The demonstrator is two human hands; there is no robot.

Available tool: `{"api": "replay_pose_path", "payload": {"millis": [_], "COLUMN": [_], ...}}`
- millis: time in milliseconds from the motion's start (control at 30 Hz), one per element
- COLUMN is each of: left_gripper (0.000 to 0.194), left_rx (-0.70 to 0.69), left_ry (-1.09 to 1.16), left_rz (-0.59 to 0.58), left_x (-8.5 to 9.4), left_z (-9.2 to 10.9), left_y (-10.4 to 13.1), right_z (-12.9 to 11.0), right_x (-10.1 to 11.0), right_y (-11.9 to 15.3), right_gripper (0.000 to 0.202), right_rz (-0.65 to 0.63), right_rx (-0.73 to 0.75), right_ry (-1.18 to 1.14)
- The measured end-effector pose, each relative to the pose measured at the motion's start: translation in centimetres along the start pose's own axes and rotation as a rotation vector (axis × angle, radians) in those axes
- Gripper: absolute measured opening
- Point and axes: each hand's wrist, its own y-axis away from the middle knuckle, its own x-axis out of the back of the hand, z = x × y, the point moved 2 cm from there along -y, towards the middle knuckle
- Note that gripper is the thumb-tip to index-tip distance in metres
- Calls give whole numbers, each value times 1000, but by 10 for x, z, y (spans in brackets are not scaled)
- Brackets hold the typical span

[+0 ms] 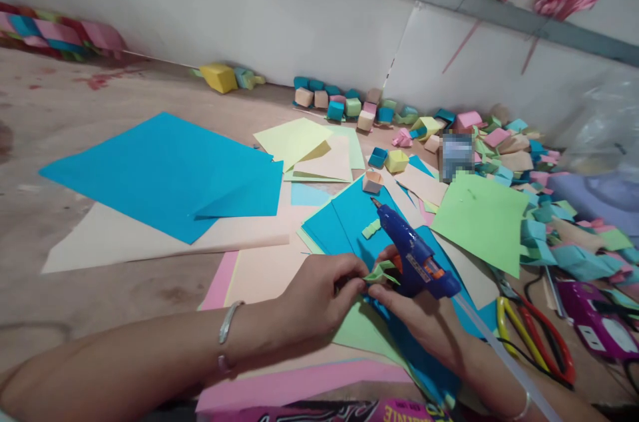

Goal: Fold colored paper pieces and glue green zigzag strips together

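Note:
Between my two hands is a small folded green paper piece (383, 273). My left hand (324, 292) pinches its left side with thumb and fingertips. My right hand (417, 315) is wrapped round a blue glue gun (412, 249), its thumb close to the green piece; the gun's nozzle points up and to the left. A clear glue stick (499, 349) runs out of its back end. Below the nozzle, a little green folded strip (371, 229) lies on stacked blue paper (339, 215). An open peach paper box (373, 181) sits just beyond the nozzle.
Large blue sheet (170, 176) at left. Small paper boxes (335, 109) line the wall, with a heap of folded pieces (514, 159) at right. A green sheet (479, 219), pliers (514, 329), red-handled scissors (546, 342) and a purple power strip (599, 322) lie right of my right hand.

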Motion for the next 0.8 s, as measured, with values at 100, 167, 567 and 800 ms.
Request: {"api": "replay_pose_path", "payload": {"millis": [100,167,567,800], "left_gripper": [13,14,15,16], "left_rx": [-32,-73,-246,-196], "left_ry": [-24,-57,-123,-119], "left_rz": [-14,-31,-33,-122], "left_x": [0,-1,-3,1], "left_z": [-1,-2,-4,2], "left_y": [-1,0,5,8], "right_z": [-6,-4,-1,-2], "right_x": [2,2,10,3], "right_y": [0,0,-7,-4], "right_gripper": [38,38,34,33], "right_rz": [-17,-47,-107,-168], "right_rx": [25,12,-4,-78], "right_ry": [37,33,68,-25]}}
